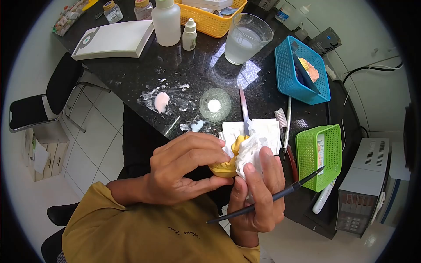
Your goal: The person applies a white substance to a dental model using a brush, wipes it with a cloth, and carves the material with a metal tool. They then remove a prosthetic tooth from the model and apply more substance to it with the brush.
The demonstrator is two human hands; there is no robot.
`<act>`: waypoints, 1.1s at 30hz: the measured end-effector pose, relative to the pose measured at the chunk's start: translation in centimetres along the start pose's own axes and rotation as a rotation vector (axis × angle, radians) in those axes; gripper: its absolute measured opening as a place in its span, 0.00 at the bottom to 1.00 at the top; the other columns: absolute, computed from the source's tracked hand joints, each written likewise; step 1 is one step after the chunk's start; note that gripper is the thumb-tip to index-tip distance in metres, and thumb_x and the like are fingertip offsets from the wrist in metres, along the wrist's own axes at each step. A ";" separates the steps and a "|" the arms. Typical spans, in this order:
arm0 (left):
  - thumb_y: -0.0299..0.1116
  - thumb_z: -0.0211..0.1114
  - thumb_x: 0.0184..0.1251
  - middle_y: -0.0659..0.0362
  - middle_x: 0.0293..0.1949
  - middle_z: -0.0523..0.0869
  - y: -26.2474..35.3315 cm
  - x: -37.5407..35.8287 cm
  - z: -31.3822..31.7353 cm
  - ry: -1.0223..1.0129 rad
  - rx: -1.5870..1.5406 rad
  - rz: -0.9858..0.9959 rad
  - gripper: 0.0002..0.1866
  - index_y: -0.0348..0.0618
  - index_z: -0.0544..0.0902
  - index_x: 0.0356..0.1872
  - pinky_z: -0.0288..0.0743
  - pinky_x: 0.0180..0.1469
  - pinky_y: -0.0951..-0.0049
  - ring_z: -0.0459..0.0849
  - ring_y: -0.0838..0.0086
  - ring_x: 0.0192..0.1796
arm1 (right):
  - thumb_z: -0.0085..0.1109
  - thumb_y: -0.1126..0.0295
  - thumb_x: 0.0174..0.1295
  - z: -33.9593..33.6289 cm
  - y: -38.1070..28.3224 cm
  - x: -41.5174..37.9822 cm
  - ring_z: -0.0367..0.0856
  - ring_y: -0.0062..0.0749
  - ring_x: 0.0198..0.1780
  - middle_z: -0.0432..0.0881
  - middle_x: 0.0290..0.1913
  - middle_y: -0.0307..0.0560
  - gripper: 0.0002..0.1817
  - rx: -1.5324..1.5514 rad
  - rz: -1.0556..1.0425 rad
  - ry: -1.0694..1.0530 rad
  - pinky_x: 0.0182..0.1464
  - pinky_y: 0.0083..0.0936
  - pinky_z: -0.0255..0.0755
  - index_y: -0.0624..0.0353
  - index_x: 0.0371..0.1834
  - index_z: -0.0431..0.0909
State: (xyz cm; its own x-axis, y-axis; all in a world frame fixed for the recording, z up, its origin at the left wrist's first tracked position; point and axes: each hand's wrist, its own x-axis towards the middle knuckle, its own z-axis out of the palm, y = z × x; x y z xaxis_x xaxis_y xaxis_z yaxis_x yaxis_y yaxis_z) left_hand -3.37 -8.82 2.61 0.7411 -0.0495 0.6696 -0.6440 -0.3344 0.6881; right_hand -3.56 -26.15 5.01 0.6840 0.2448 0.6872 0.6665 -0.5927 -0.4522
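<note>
Near the table's front edge, my left hand (186, 166) is closed around a yellow dental model (222, 170), thumb below and fingers over its top. My right hand (258, 199) presses a crumpled white tissue (248, 154) against the model's right side. Between the fingers of that same hand lies a slim black brush-like tool (280, 193), slanting up to the right with a dark pointed tip. The tissue hides part of the model. Beneath the hands, a folded white paper towel (271, 131) rests on the table, with a knife's blade (244, 105) reaching past it.
A glass of cloudy liquid (243, 44) stands ahead, right of a white bottle (166, 24) and a small dropper bottle (189, 35). Blue (302, 92) and green (307, 153) baskets line the right. A round glass dish (215, 105) and pink material (162, 102) sit on the black table (184, 70).
</note>
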 end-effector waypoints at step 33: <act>0.36 0.75 0.57 0.45 0.47 0.81 -2.7 -0.9 -3.8 0.063 -0.207 -0.280 0.24 0.30 0.78 0.48 0.87 0.49 0.70 0.83 0.55 0.57 | 0.52 0.51 0.71 1.1 -0.1 -0.3 0.75 0.25 0.27 0.74 0.32 0.48 0.25 0.278 0.380 0.073 0.22 0.14 0.66 0.69 0.45 0.75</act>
State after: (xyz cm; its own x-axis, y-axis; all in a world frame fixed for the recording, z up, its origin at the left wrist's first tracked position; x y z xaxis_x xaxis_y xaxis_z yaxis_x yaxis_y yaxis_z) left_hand -3.06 -4.29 1.23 0.8856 0.0773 0.4580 -0.4467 -0.1291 0.8853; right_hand -3.54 -25.34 4.23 0.8786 -0.0105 0.4774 0.4340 -0.3995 -0.8075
